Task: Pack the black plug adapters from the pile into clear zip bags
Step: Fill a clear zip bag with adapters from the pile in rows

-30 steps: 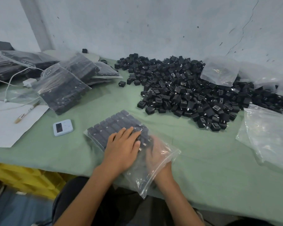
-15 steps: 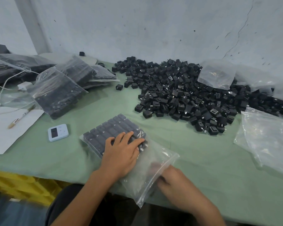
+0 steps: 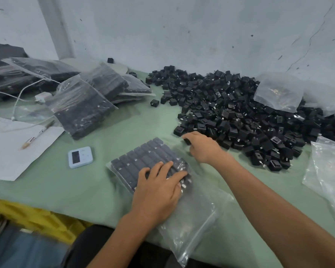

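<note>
I'm pressing left hand, fingers spread, on clear zip bag, right hand pinching one black plug adapter at pile edge

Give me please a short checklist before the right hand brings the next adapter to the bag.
1. Left hand presses the zip bag flat: ok.
2. Packed adapters lie in rows: ok.
3. Free room in the bag's near part: ok.
4. Right hand reaches the near edge of the pile: ok.
5. Right hand grips an adapter: cannot tell, blurred.
6. Bag mouth open: cannot tell.
</note>
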Demonstrator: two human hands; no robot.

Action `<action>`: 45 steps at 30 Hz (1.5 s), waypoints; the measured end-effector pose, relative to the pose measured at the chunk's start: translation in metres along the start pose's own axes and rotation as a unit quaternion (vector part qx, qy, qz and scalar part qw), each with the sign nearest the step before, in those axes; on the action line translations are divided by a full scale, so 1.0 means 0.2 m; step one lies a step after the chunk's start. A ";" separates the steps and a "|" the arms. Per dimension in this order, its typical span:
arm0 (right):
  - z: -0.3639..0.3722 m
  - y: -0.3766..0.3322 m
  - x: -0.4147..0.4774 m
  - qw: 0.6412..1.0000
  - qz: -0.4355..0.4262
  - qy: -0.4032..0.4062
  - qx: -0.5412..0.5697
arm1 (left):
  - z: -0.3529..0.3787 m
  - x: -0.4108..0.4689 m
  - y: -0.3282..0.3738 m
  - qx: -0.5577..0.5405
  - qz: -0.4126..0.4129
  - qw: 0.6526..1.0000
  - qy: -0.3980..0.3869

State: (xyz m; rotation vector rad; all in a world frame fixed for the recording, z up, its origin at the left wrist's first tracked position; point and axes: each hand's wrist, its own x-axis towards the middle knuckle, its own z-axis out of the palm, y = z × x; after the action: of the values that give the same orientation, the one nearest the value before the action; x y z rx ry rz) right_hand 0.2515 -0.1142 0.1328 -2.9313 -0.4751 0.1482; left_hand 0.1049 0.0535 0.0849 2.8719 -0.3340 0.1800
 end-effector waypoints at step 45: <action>0.33 -0.32 -0.94 0.798 0.243 0.272 0.481 | -0.24 -0.17 0.48 -0.053 0.060 0.996 0.040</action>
State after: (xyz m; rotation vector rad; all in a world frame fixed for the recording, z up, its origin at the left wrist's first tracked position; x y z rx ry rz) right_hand 0.0457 -0.1047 0.0923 -1.8665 0.3706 -0.3056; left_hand 0.0454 -0.0174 0.1480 2.7326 -0.4869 0.2900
